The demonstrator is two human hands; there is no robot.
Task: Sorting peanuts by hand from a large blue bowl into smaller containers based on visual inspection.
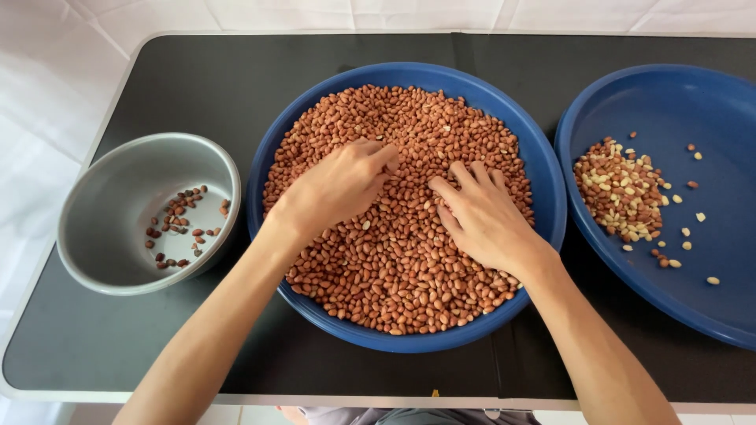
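Three vessels are being carried by the black bench (102,338). At nine o'clock, dark nuts are being held in a grey bowl (118,260). In the central blue basin (543,205), peanuts (394,267) are being pressed by the left hand (339,189), fingers curled loosely around nothing visible, and the right hand (484,216), fingers spread flat. At three o'clock, sorted peanuts are being held in a second blue basin (669,102).

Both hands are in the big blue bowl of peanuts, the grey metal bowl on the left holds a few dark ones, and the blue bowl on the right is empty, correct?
Not quite. The head view shows the blue bowl on the right is not empty: it holds a small pile of peanuts, some pale and skinless. The rest stands: left hand and right hand rest on the peanuts in the big blue bowl, and the grey metal bowl holds a few dark ones.
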